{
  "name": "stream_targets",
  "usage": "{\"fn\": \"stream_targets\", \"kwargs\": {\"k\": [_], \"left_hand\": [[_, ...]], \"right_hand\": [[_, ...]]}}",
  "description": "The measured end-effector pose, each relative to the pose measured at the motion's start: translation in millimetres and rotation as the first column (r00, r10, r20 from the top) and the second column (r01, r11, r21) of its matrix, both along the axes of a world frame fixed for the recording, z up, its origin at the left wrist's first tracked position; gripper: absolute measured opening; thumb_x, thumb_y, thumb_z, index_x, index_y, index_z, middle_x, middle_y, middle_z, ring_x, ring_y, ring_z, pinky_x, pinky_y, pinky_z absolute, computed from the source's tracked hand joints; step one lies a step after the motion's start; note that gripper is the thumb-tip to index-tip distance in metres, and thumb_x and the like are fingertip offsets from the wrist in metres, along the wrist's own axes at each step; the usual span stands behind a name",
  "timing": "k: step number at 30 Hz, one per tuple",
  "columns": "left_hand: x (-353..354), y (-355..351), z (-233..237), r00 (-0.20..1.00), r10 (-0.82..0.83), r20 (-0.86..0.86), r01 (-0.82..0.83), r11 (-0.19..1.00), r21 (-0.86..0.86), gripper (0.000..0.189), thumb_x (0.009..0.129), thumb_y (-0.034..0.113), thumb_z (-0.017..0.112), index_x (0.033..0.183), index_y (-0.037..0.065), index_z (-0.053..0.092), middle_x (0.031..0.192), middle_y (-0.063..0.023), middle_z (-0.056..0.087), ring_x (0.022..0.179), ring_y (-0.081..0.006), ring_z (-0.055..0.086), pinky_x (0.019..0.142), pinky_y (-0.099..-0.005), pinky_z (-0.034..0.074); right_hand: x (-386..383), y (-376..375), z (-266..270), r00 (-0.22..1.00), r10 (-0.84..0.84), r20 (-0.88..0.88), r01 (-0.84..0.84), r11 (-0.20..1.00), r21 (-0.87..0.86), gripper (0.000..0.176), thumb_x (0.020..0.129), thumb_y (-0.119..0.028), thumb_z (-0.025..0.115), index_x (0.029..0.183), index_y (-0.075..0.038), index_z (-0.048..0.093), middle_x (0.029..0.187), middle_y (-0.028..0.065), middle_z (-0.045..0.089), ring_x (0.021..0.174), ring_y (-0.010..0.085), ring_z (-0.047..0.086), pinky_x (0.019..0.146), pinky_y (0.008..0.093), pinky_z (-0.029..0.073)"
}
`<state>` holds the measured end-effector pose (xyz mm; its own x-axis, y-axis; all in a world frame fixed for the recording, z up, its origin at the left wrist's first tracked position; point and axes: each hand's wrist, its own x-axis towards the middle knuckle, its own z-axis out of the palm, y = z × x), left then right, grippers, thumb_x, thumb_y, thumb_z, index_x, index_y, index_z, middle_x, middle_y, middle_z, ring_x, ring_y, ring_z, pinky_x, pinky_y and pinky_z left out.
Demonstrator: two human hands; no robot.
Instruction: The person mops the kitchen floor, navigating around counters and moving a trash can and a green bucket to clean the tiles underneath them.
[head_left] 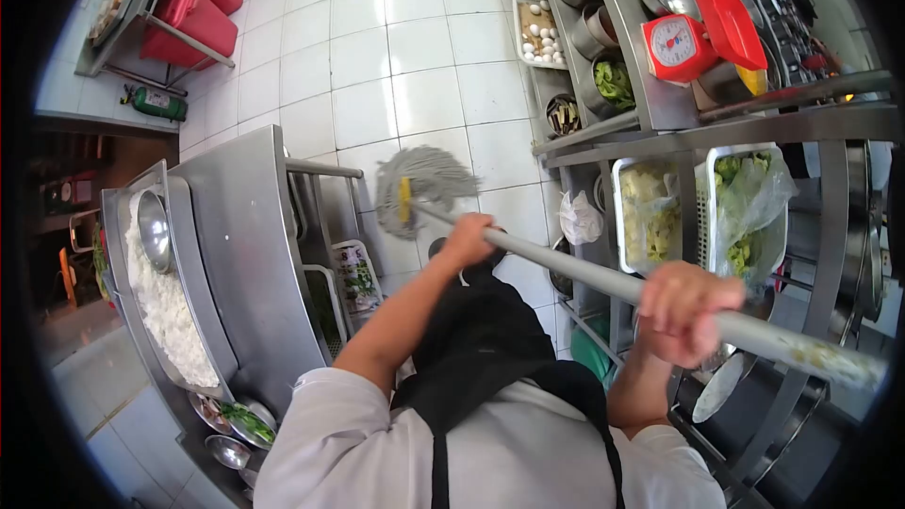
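A string mop with a grey yarn head (434, 174) and a yellow clamp (405, 200) rests on the white tiled floor ahead of me. Its long pale pole (575, 267) slants back across my body to the right. My left hand (468, 240) is wrapped round the lower part of the pole, not far above the mop head. Higher up, my right hand (688, 311) grips the same pole near its worn, stained top end. The palms are hidden, and the right hand looks slightly blurred.
On my left is a steel counter (240, 245) with a tray of white food (160, 311). Steel shelving on my right holds an egg basket (539, 28), a red scale (675, 45) and vegetable baskets (646, 217). Red bins (193, 24) and a green cylinder (154, 103) stand far left.
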<state>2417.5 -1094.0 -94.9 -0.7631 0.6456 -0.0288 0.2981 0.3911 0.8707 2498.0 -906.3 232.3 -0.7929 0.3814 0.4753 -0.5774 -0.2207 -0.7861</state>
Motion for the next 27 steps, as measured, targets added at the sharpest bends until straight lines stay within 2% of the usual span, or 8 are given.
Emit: {"fn": "stream_targets", "kwargs": {"k": [3, 6, 9, 14, 17, 20, 23, 27], "left_hand": [[6.0, -69.0, -24.3, 0.996, 0.069, -0.053, -0.076, 0.989, -0.125, 0.028, 0.081, 0.021, 0.068, 0.066, 0.002, 0.054, 0.070, -0.0201, 0.059, 0.073, -0.0432, 0.057, 0.067, -0.0497, 0.044], [9.3, -100.3, -30.5, 0.997, 0.079, -0.005, -0.078, 0.973, -0.218, 0.030, 0.081, 0.022, 0.069, 0.066, 0.002, 0.053, 0.069, -0.0203, 0.058, 0.073, -0.0433, 0.057, 0.067, -0.0494, 0.044], [26.0, -94.4, -31.1, 0.995, 0.099, 0.000, -0.096, 0.971, -0.219, 0.029, 0.080, 0.021, 0.069, 0.066, 0.002, 0.052, 0.069, -0.0201, 0.057, 0.072, -0.0427, 0.057, 0.065, -0.0486, 0.044], [64.3, -39.4, -23.4, 0.988, 0.125, -0.092, -0.135, 0.985, -0.106, 0.027, 0.076, 0.019, 0.071, 0.067, 0.002, 0.051, 0.068, -0.0192, 0.055, 0.069, -0.0409, 0.056, 0.062, -0.0469, 0.044], [92.4, 16.1, 1.3, 0.996, 0.081, -0.047, -0.082, 0.997, -0.015, 0.027, 0.076, 0.017, 0.071, 0.067, 0.002, 0.050, 0.067, -0.0185, 0.054, 0.068, -0.0399, 0.055, 0.062, -0.0459, 0.043], [124.8, 76.0, 6.8, 0.994, 0.045, -0.096, -0.036, 0.995, 0.094, 0.028, 0.077, 0.016, 0.071, 0.067, 0.002, 0.049, 0.066, -0.0181, 0.054, 0.068, -0.0394, 0.055, 0.063, -0.0457, 0.043], [157.3, 133.2, 15.1, 0.996, 0.010, -0.088, 0.013, 0.968, 0.252, 0.029, 0.077, 0.017, 0.072, 0.067, 0.002, 0.049, 0.067, -0.0183, 0.054, 0.068, -0.0394, 0.055, 0.063, -0.0451, 0.043], [189.4, 188.5, 16.6, 0.987, -0.161, 0.015, 0.148, 0.937, 0.315, 0.029, 0.079, 0.019, 0.071, 0.067, 0.003, 0.050, 0.066, -0.0189, 0.055, 0.066, -0.0403, 0.055, 0.061, -0.0453, 0.044]], "right_hand": [[0.9, -29.5, -37.9, 0.992, 0.097, 0.086, -0.083, 0.985, -0.155, 0.023, 0.088, -0.014, 0.065, 0.077, -0.008, 0.046, 0.051, 0.0003, 0.044, 0.039, 0.0146, 0.043, 0.039, 0.0308, 0.039], [8.1, -41.1, -63.2, 0.969, 0.216, 0.117, -0.194, 0.965, -0.175, 0.021, 0.088, -0.012, 0.063, 0.076, -0.006, 0.048, 0.051, 0.0012, 0.044, 0.040, 0.0146, 0.043, 0.043, 0.0322, 0.040], [22.6, -31.9, -59.3, 0.964, 0.151, 0.220, -0.112, 0.977, -0.182, 0.021, 0.088, -0.011, 0.062, 0.075, -0.004, 0.048, 0.051, 0.0025, 0.044, 0.042, 0.0148, 0.043, 0.046, 0.0334, 0.041], [67.3, -3.8, -15.7, 0.976, 0.147, 0.163, -0.141, 0.989, -0.048, 0.016, 0.088, -0.009, 0.060, 0.078, 0.000, 0.051, 0.053, 0.0062, 0.049, 0.042, 0.0161, 0.044, 0.047, 0.0358, 0.044], [104.0, 17.5, 13.1, 0.988, 0.000, 0.155, -0.001, 1.000, 0.006, 0.019, 0.088, -0.012, 0.061, 0.078, -0.001, 0.050, 0.051, 0.0052, 0.047, 0.039, 0.0156, 0.042, 0.043, 0.0347, 0.043], [142.0, 35.1, 39.4, 0.991, -0.087, 0.104, 0.077, 0.992, 0.102, 0.021, 0.089, -0.015, 0.060, 0.079, -0.001, 0.048, 0.049, 0.0040, 0.045, 0.036, 0.0144, 0.041, 0.039, 0.0334, 0.041], [175.3, 45.6, 57.9, 0.977, -0.205, 0.059, 0.184, 0.950, 0.253, 0.022, 0.090, -0.016, 0.059, 0.079, -0.002, 0.046, 0.048, 0.0031, 0.044, 0.034, 0.0135, 0.041, 0.036, 0.0322, 0.040], [206.2, 48.2, 66.3, 0.961, -0.272, 0.039, 0.238, 0.896, 0.376, 0.023, 0.091, -0.017, 0.059, 0.079, -0.002, 0.045, 0.047, 0.0025, 0.044, 0.034, 0.0132, 0.042, 0.037, 0.0322, 0.042]]}}
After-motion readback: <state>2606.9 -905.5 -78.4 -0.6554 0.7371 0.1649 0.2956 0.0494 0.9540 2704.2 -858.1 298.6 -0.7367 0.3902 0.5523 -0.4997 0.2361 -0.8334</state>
